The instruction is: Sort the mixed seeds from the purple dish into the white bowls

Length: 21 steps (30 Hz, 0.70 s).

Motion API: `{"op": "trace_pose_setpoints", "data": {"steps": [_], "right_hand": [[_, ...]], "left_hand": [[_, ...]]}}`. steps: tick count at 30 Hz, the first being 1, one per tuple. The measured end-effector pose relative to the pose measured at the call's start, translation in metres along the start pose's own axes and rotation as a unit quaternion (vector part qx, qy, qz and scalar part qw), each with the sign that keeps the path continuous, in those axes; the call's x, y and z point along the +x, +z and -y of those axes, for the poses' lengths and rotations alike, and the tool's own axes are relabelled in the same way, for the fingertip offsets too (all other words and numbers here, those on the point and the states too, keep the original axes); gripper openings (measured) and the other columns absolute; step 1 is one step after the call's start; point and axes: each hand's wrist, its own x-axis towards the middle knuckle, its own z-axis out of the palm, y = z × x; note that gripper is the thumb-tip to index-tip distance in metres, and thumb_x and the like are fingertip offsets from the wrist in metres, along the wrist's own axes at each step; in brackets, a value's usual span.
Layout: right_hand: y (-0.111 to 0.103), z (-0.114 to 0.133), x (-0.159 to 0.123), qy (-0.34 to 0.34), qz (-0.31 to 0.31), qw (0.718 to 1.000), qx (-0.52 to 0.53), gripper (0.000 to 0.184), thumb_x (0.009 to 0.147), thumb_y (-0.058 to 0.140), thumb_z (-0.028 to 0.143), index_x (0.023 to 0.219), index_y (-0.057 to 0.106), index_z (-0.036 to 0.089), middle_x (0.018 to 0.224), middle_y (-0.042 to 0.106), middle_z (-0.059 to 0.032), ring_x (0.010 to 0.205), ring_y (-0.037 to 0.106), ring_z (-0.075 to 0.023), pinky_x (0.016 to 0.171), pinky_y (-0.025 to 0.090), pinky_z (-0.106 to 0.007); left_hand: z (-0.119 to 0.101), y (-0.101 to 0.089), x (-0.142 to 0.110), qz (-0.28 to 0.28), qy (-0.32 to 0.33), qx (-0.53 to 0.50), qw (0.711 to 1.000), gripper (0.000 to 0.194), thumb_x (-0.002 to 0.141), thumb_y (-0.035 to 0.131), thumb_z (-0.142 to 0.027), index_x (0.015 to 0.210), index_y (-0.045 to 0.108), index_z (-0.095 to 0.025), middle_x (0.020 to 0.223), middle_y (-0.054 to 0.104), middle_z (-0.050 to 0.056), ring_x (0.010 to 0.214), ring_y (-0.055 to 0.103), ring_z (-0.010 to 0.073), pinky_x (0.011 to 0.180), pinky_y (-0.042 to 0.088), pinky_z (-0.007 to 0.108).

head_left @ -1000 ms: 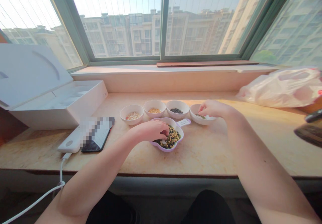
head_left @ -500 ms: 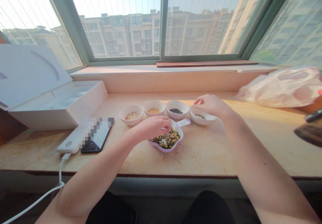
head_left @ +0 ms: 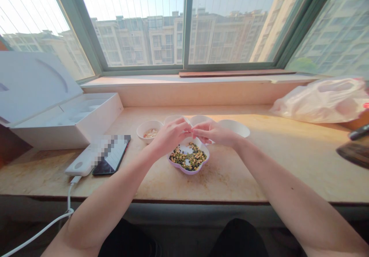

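Note:
My left hand (head_left: 175, 133) and my right hand (head_left: 213, 132) meet fingertip to fingertip above the back of a lilac-rimmed bowl (head_left: 188, 170). Both have their fingers pinched together; whatever they hold is too small to make out. Yellow, green and black beans (head_left: 198, 159) lie mixed in this bowl, with pale patches of its bottom showing. Behind it stand several small white bowls. The leftmost white bowl (head_left: 139, 132) contains pale flakes or slices. My hands partly cover the middle two, and the rightmost white bowl (head_left: 240, 128) is half hidden by my right hand.
An open white box (head_left: 98, 122) stands at the left, with a white power bank (head_left: 79, 167) and a dark phone (head_left: 111, 164) in front. A white cable (head_left: 69, 199) hangs over the counter's edge. At the right lie a plastic bag (head_left: 319, 101) and a dark object (head_left: 354, 153).
My right hand has left the rightmost white bowl and moved left to the lilac-rimmed bowl. My left hand has risen from the beans to meet it.

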Motion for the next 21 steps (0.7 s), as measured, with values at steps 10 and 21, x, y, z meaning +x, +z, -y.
{"op": "trace_pose_setpoints", "data": {"steps": [10, 21], "right_hand": [[0.01, -0.008, 0.009, -0.001, -0.054, 0.997, 0.059, 0.049, 0.077, 0.077, 0.065, 0.08, 0.073, 0.016, 0.057, 0.05, 0.0036, 0.053, 0.038, -0.0095, 0.051, 0.028, -0.026], [-0.016, -0.02, 0.009, 0.021, -0.235, 0.898, -0.371, 0.025, 0.095, 0.059, 0.029, 0.097, 0.082, 0.021, 0.104, 0.081, -0.0081, 0.096, 0.072, -0.0255, 0.087, 0.05, -0.036]], "left_hand": [[-0.005, 0.003, -0.001, 0.002, -0.062, -0.015, 0.998, 0.02, 0.097, 0.069, -0.035, 0.108, 0.064, -0.02, 0.102, 0.07, 0.003, 0.085, 0.066, 0.0163, 0.076, 0.051, 0.029], [-0.019, -0.001, -0.006, 0.31, 0.074, 0.071, 0.945, 0.016, 0.085, 0.058, -0.009, 0.084, 0.07, -0.018, 0.102, 0.074, 0.006, 0.094, 0.07, 0.0213, 0.084, 0.053, 0.031]]}}
